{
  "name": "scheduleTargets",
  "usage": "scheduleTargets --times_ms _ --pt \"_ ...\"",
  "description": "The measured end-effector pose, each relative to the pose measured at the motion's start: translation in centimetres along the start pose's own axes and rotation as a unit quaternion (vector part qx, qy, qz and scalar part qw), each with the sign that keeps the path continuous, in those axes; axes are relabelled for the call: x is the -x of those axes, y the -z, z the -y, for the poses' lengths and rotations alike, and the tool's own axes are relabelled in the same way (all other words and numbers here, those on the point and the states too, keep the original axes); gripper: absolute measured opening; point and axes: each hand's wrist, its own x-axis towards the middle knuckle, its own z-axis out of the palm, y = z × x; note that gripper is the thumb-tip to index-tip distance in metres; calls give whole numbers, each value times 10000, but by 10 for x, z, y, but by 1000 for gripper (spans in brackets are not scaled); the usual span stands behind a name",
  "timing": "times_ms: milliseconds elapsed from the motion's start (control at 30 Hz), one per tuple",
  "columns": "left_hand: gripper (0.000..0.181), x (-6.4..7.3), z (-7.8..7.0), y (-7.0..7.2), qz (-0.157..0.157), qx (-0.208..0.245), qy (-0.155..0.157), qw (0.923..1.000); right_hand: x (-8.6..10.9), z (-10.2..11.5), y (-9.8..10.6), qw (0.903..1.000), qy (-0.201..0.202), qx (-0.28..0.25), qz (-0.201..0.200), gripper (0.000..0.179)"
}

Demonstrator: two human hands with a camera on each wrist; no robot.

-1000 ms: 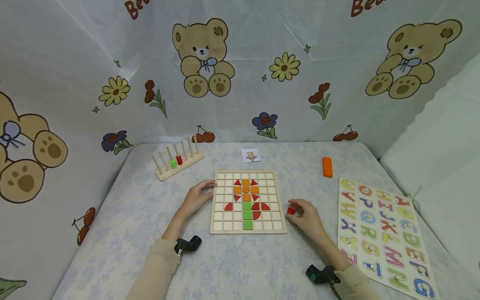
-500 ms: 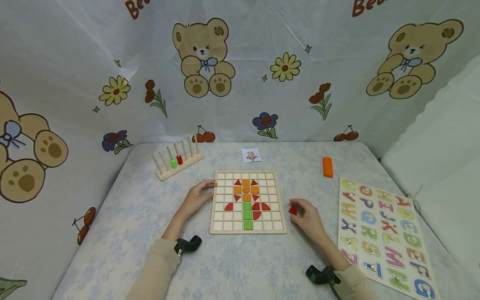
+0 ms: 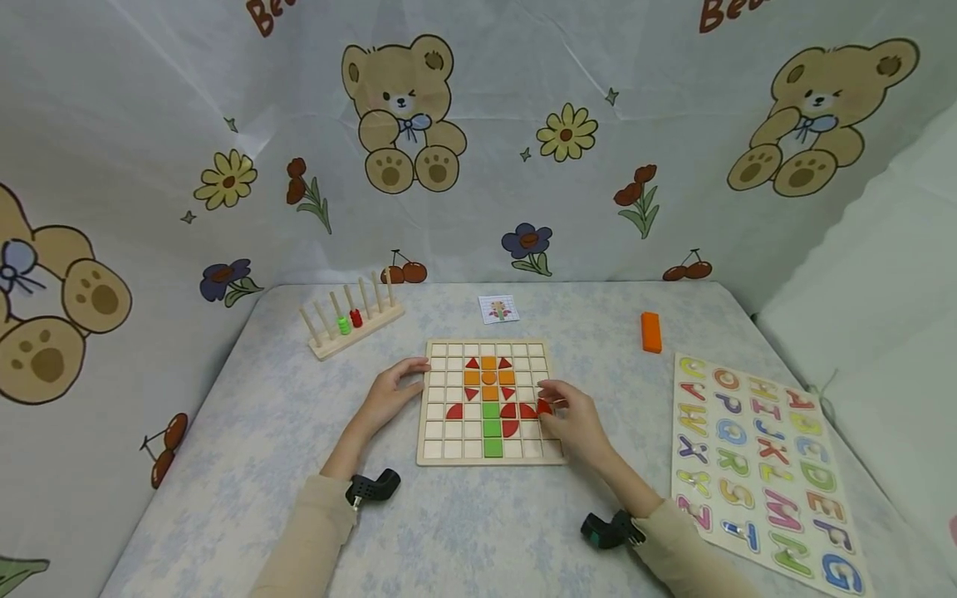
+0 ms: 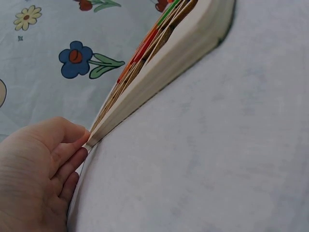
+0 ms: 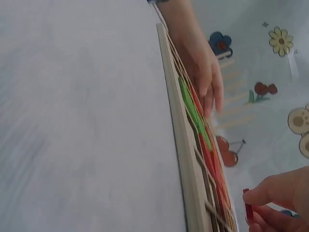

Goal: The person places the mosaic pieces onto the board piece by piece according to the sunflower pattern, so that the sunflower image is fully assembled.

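Note:
A square wooden grid board (image 3: 456, 462) lies mid-table, bearing orange tiles, green squares, red triangles and red quarter-circles in a flower-like pattern. My left hand (image 3: 391, 395) touches its left edge with relaxed fingers; the left wrist view shows the fingertips (image 4: 83, 137) right at the board's corner. Over the right side of the board, my right hand (image 3: 579, 422) pinches a small red tile (image 3: 544, 407) between thumb and fingers. This tile overlaps the cell beside the rightmost red quarter-circle (image 3: 527, 411). In the right wrist view the tile (image 5: 248, 207) appears edge-on, above the board.
Behind the board lies a small pattern card (image 3: 498, 310). A wooden peg rack (image 3: 359, 328) with green and red beads stands back left. To the right are an orange block (image 3: 651, 333) and an alphabet puzzle board (image 3: 763, 465). A bear-print cloth (image 3: 478, 108) hangs behind the table.
My right hand has moved left from beside the board to over its right columns, carrying the red tile, which it turned earlier. The left hand has stayed at the left edge.

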Motion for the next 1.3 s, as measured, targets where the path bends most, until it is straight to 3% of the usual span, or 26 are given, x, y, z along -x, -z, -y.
scheduleTargets --times_ms 200,333,600,833,1033,1300 --pt "45 -6 17 -1 -66 56 -57 9999 -13 31 -38 9963 265 -318 748 42" --pt "44 -7 19 -1 -41 71 -108 9999 -18 39 -56 9926 399 -436 1060 43" --pt "44 -7 18 -1 -38 -22 -77 10000 -25 36 -71 9908 502 -395 1194 43" --pt "43 -8 17 0 -78 -43 -90 9999 -29 36 -79 9898 852 -243 1119 38" --pt "43 -8 18 -1 -72 -10 -119 9999 -21 36 -63 9939 564 -164 938 35" --pt "43 -6 18 -1 -111 13 -42 9999 11 5 -1 9996 165 110 176 36"
